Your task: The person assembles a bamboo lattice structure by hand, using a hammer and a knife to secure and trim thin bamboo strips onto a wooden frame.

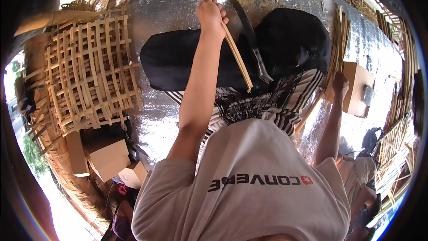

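Observation:
My left hand (211, 14) is closed around long split bamboo strips (236, 54), held slanting across my lap. Their near end hangs over my patterned shorts, while the far end runs out of the top of the picture. To the right of the strips lies a machete (252, 40), its dark blade pointing away and its handle toward me. It rests on the black cloth (174, 60) over my legs. Out to the right, my right hand (340, 85) is closed at the near part of a bundle of thin bamboo strips (339, 40).
A woven bamboo lattice panel (91, 69) stands on the left, above open cardboard boxes (107, 158). Another cardboard box (356, 90) is just beyond my right hand. The floor has a shiny silver sheet (154, 127). Other people sit at the lower right (359, 178) and lower left.

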Demonstrator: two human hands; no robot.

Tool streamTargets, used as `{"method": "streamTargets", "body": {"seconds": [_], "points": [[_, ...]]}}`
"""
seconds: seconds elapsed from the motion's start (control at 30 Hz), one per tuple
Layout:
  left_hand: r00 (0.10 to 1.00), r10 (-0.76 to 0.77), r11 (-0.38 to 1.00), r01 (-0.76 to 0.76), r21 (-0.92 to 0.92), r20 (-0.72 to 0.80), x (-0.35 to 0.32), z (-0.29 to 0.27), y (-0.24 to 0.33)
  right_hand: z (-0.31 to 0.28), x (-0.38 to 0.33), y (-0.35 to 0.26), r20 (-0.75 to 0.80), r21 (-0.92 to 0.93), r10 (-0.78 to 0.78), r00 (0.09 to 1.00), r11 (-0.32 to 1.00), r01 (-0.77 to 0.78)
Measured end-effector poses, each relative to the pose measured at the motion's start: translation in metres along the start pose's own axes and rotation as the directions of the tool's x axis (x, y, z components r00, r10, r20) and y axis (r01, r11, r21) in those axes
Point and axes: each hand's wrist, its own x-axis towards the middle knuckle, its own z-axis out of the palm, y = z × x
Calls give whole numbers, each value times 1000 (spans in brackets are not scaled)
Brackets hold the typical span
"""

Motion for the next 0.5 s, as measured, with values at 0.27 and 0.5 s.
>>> {"method": "streamTargets", "body": {"seconds": [0.27,0.5], "points": [[996,-29,999,32,-28,84,-12,11,-22,-100,-42,-241,385,888,-148,911,329,-322],[991,-68,993,79,-87,115,-9,24,-47,-51,-86,-335,495,867,-367,788,144,-477]]}}
